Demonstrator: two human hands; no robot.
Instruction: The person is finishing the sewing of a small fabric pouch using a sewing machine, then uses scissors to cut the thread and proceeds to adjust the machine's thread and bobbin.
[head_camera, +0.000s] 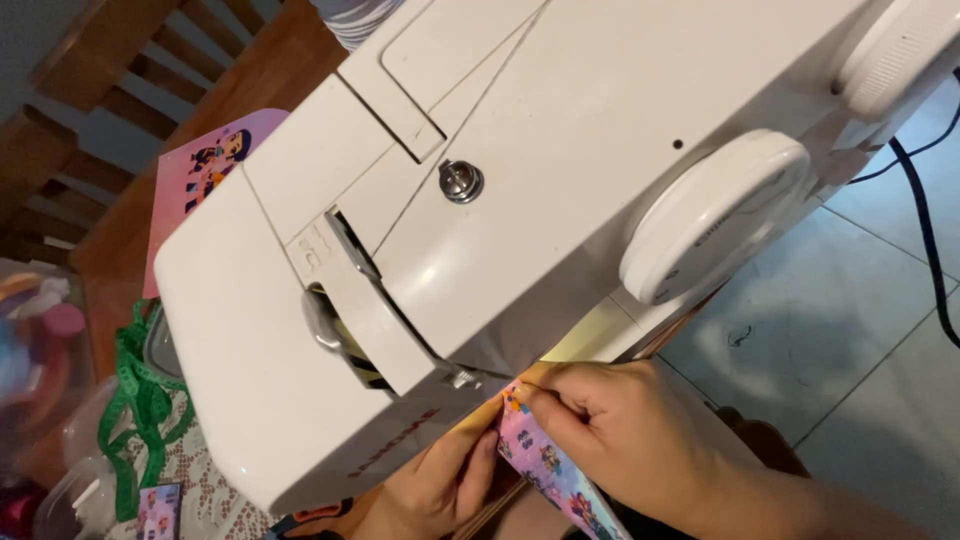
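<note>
The right hand (625, 425) pinches the pink cartoon-printed fabric strip (545, 465) just beside the white plastic sewing machine (520, 180), keeping it flat against the base. The left hand (440, 485), fingers curled together, steadies the strip's other edge underneath the machine head.
</note>
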